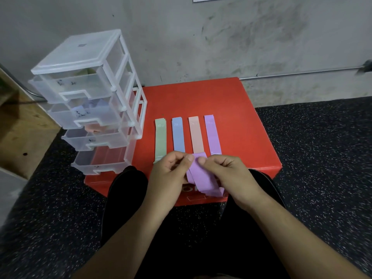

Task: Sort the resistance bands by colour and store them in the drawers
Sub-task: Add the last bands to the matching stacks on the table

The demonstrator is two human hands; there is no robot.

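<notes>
We see bare red box top (241,121) right of and behind the four flat bands (178,135); the drawer tower (90,101) blocks our left, its drawers jutting out.

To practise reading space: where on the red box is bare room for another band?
Free: red box right of the flat purple band, and the strip behind the row of bands toward the wall. Crowded: the front, where left hand and right hand hold a folded purple band, and beside the drawer unit.

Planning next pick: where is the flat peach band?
Head view: peach band lies on the red box, third from left, between blue band and flat purple band.
</notes>
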